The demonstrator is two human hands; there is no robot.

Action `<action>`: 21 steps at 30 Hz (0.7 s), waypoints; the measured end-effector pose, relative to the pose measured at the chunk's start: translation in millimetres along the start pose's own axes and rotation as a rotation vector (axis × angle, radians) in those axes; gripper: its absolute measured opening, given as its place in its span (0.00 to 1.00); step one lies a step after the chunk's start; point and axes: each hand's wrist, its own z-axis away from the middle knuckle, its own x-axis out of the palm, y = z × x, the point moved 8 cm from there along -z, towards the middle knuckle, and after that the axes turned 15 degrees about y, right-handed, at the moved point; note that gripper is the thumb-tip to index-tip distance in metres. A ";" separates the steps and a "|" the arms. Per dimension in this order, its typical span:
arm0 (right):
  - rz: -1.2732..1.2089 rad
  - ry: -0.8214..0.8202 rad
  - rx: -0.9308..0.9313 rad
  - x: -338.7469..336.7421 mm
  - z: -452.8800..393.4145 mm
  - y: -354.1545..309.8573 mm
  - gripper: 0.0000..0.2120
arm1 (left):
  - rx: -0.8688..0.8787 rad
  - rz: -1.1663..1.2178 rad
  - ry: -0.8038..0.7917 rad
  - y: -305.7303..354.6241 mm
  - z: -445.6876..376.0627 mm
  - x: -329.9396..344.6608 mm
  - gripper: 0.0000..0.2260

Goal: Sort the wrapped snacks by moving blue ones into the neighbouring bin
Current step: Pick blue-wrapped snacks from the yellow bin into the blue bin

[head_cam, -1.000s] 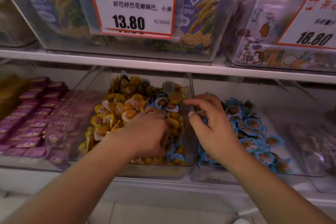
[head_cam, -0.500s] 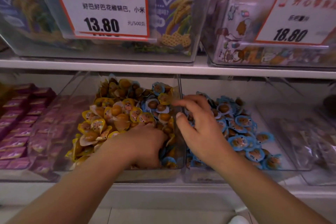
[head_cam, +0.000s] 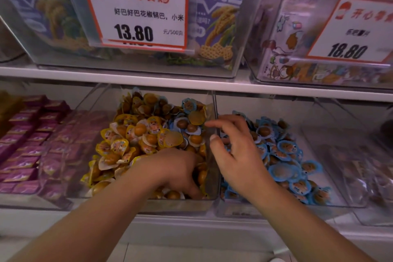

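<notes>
Since half a second ago the right hand [head_cam: 240, 155] has loosened, its fingers now spread and lifted above the wall between the two bins, while the left hand [head_cam: 178, 173] stays dug into the front of the middle bin [head_cam: 191, 204]. The right hand holds nothing that I can see; its thumb and forefinger stand apart, the fingertips reaching toward the snacks at centre frame. The left hand lies knuckles up, fingers curled down among the wrappers; whether it grips one I cannot tell, as the fingertips are buried.

The middle bin is heaped with yellow snacks [head_cam: 136, 134], and a few blue snacks [head_cam: 182, 123] sit in its right rear part, just beside the dividing wall and close to the right hand's fingertips. The right bin [head_cam: 331, 185], at centre right, holds a pile of blue wrapped pieces [head_cam: 285, 168] under and beyond the right wrist.

At lower left a third bin holds purple packets [head_cam: 27, 134] in rows. Above the shelf edge [head_cam: 127, 78], clear boxes carry two price tags: 13.80 [head_cam: 136, 13] at upper centre and 18.80 [head_cam: 350, 32] at upper right.
</notes>
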 end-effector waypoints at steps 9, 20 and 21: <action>0.015 0.004 0.004 -1.0 -1.0 1.9 0.13 | 0.007 0.472 -0.007 -2.1 3.5 -7.9 0.17; 0.054 0.076 -0.063 -6.9 -4.7 -7.8 0.11 | -0.339 1.461 0.421 -75.2 37.2 -64.0 0.13; 0.062 0.132 -0.090 -11.4 -6.3 -16.1 0.10 | -0.379 1.571 0.428 -78.4 41.7 -61.1 0.17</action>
